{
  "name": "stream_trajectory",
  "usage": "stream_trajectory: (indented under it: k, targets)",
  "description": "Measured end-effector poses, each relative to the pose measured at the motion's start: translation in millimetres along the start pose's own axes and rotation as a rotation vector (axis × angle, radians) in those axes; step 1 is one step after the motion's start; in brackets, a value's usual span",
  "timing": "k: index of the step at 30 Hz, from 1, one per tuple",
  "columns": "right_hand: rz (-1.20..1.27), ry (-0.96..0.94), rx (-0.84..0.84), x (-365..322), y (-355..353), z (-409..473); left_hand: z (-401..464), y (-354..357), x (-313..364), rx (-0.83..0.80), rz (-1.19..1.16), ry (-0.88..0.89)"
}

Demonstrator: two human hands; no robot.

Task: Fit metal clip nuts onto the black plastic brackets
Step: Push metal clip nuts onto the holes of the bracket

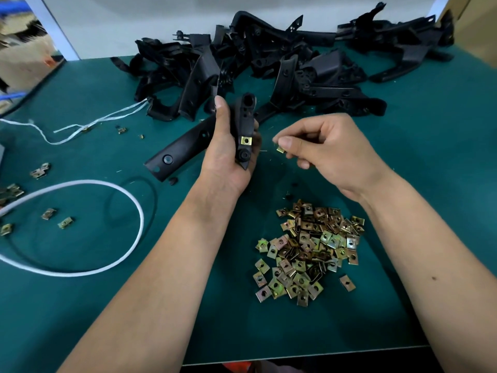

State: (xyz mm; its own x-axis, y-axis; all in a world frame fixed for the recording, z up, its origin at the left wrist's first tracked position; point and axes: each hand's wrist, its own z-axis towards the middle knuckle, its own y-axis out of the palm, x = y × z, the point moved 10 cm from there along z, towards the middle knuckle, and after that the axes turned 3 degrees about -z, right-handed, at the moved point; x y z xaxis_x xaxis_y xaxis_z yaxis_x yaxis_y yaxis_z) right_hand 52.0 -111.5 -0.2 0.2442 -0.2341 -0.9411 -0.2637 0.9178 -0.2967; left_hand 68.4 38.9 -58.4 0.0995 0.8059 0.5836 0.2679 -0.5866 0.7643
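Centrally, left hand (228, 146) grips bracket (243, 125); right hand (325, 152) pinches clip nut (280, 149).

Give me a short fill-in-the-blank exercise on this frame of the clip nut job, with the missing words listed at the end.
1. The left hand grips a black ____.
2. The right hand pinches one ____ between thumb and fingers.
3. The number of clip nuts already fitted on the held bracket is ____.
4. The pile of loose clip nuts lies on the ____ mat, nearer the right forearm.

Missing words: bracket; clip nut; one; green
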Motion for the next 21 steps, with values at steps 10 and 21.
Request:
stream_trajectory:
  k: [10, 21]
  targets:
    - [-0.250, 0.043, -0.092, 12.7, 10.8, -0.9, -3.8, 4.4, -1.5, -0.034, -0.014, -0.021]
    - [-0.192, 0.079, 0.063, 17.6, -6.4, -0.3, -9.9, 9.5, -10.7, -0.038, 0.028, -0.068]
